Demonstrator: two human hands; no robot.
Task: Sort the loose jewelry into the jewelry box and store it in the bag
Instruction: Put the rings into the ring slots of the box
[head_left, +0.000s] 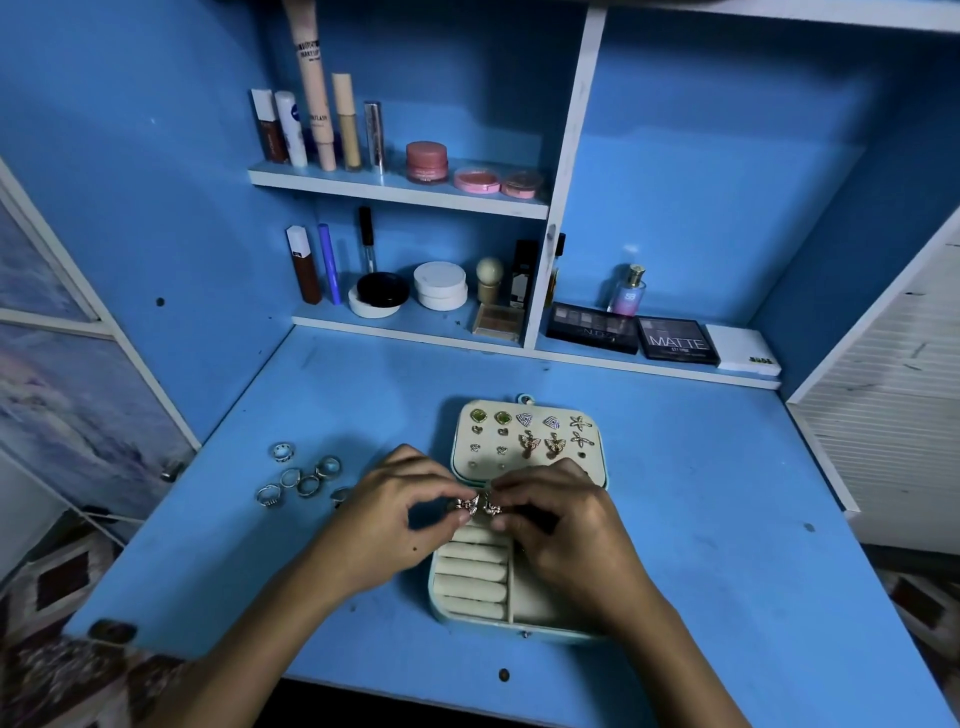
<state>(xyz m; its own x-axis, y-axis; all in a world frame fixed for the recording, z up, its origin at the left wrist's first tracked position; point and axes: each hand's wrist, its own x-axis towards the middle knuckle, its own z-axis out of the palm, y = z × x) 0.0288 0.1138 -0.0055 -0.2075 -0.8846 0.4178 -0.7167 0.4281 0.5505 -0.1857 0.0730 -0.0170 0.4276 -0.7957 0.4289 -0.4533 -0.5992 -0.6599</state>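
An open cream jewelry box (470, 584) with a teal rim lies in the middle of the blue desk (701, 519). Its raised lid (592, 470) carries several pairs of earrings. Ring rolls fill the lower tray. Above the box's hinge my left hand (387, 512) pinches one butterfly earring (467, 505). My right hand (563, 525) pinches a second butterfly earring (491, 506) right beside it. Several loose silver rings (306, 475) lie on the desk left of my left hand. No bag is in view.
Shelves at the back hold cosmetics: tubes and lipsticks (317, 124), pink jars (427, 161), compacts (440, 285), a perfume bottle (628, 291) and eyeshadow palettes (678, 340). White cabinet sides (883, 395) flank the desk. A patterned rug (67, 577) lies lower left.
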